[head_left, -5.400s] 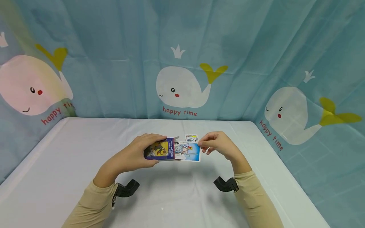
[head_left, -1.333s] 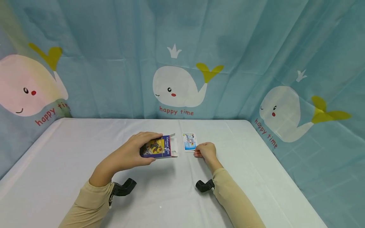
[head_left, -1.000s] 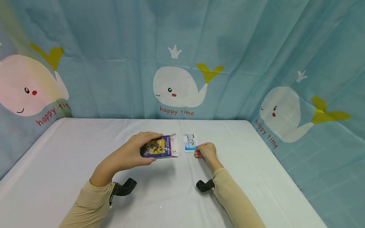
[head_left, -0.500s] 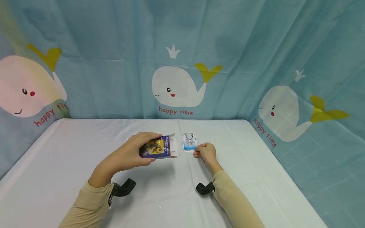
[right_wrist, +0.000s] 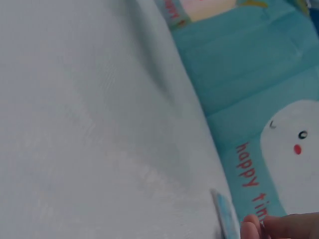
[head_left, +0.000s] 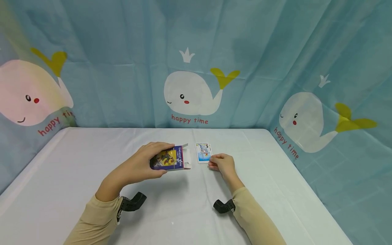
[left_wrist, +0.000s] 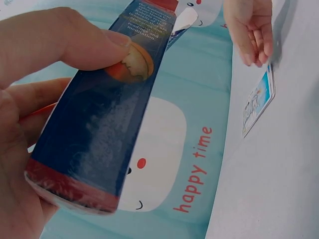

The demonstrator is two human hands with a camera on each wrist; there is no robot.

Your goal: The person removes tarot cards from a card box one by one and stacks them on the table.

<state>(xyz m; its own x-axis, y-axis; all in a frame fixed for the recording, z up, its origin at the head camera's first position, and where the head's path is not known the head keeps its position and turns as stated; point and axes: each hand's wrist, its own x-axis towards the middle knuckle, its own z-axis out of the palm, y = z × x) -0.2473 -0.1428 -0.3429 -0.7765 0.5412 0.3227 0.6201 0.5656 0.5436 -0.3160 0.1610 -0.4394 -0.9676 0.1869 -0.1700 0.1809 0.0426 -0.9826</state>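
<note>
In the head view my left hand (head_left: 136, 162) grips a purple tarot card box (head_left: 166, 158) above the table, thumb on the near side and fingers on the far side. The box's open end, with its white flaps, points right. Seen from the left wrist, the thumb presses on the box's dark blue narrow side (left_wrist: 94, 129). A small stack of tarot cards (head_left: 203, 151) lies face up on the table, a blue picture on top. My right hand (head_left: 223, 164) pinches the stack's near right corner with thumb and forefinger, the other fingers curled below.
A white cloth (head_left: 122, 217) covers the table. Behind it and along both sides hangs a blue curtain (head_left: 263, 51) printed with whales. Each wrist wears a black camera mount, the left mount (head_left: 133, 201) and the right mount (head_left: 224, 206).
Earlier, my right hand drew a card from the box; that hand is now at the stack on the table. Over the last second the right wrist has shifted slightly right; the box stays put.
</note>
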